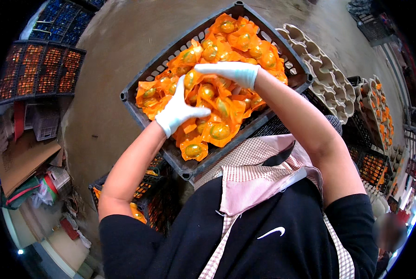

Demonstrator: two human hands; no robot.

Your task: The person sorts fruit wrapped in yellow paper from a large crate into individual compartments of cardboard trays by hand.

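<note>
A black plastic crate [152,79] with slotted walls stands tilted in front of me. It is heaped with round yellow-green pieces, perhaps fruit, each in an orange wrapper [219,131]. My left hand [182,111], in a white glove, rests on the left side of the heap with its thumb and fingers spread wide. Across the middle of the pile lies my right hand [229,70], also gloved, its fingers stretched out toward the left. Several wrapped pieces lie between the two hands, and neither hand shows a grip on one. The right hand's thumb is hidden.
Moulded pulp trays [317,69] stand beside the crate on the right, with more trays holding orange bits [377,111] beyond. Filled black crates [36,72] are stacked at the far left. Cardboard [29,160] and bags lie below them. Another crate [145,200] sits under my left arm.
</note>
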